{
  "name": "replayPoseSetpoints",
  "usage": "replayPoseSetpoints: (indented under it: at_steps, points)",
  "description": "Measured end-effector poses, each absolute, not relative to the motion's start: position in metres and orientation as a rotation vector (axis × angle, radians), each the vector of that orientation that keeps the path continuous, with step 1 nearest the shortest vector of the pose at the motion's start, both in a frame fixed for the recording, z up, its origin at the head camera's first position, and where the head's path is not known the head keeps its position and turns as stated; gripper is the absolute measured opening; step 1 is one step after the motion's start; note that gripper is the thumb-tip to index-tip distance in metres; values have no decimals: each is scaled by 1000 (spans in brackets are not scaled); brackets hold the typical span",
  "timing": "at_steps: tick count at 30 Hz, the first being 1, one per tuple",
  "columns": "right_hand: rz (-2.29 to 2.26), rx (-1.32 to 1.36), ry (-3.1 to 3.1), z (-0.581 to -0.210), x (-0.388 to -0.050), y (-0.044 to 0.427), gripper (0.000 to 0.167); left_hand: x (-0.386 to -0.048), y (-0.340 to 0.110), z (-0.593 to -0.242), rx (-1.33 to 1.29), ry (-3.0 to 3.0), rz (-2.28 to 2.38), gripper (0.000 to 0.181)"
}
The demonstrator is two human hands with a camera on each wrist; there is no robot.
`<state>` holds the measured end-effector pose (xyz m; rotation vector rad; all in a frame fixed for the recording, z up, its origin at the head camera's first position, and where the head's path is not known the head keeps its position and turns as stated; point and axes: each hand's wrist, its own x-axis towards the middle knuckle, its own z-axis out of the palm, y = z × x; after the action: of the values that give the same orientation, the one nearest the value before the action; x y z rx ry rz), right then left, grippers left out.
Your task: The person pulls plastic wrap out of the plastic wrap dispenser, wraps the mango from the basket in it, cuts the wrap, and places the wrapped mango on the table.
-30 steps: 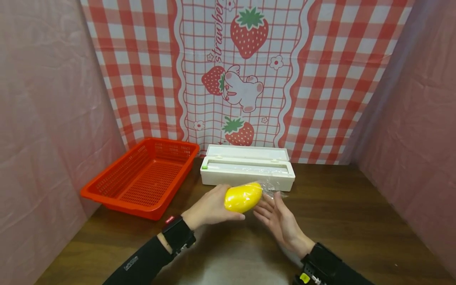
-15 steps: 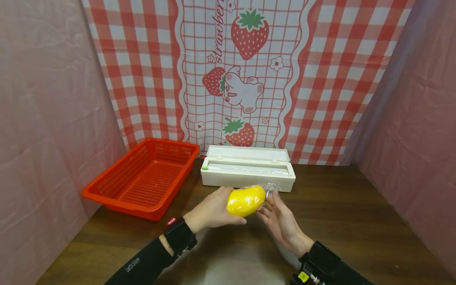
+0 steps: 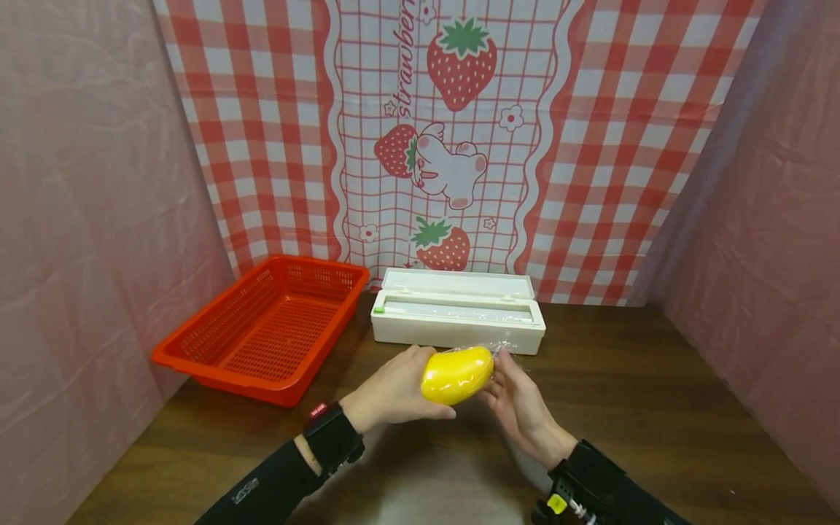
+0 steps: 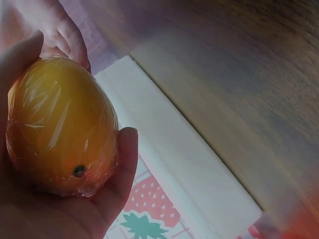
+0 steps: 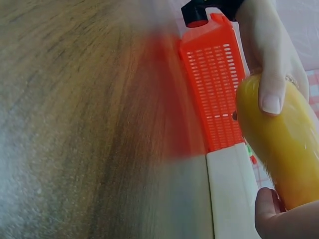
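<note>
A yellow mango (image 3: 457, 375), shiny with clear plastic film, is held above the table in the head view. My left hand (image 3: 394, 390) grips its left end, thumb on the near side. At the other end is my right hand (image 3: 525, 412), its thumb against the loose film (image 3: 504, 348) and its fingers bent round the near and under side. Part of those fingers is hidden behind the fruit. In the left wrist view the wrapped mango (image 4: 62, 124) shows a small dark spot near its end. The right wrist view shows both hands on the mango (image 5: 284, 144).
Just behind the hands stands a white film dispenser box (image 3: 459, 335) with its lid (image 3: 459, 282) raised. An orange-red plastic basket (image 3: 308, 364) sits at the left on the brown wooden table (image 3: 656, 408). A checked strawberry cloth (image 3: 590, 182) hangs at the back.
The mango has shifted slightly right and toward me, with the left hand moving along. The right thumb and fingers have closed in on its right end, and less loose film sticks out.
</note>
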<state>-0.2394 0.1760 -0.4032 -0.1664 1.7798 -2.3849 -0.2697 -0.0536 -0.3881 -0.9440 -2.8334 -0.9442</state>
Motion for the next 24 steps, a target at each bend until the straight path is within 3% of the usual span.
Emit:
replayPoseSetpoints:
  at_steps: [13, 20, 24]
  points:
    - [-2399, -78, 1787, -404, -244, 177, 63, -268, -51, -388, -1036, -2840, -870, 78]
    - [-2330, -61, 1849, -401, -245, 177, 78, -265, -49, -388, -1061, -2859, -869, 80]
    - [-2328, -53, 1863, -400, -245, 177, 77, -265, -50, -388, -1084, -2861, -866, 80]
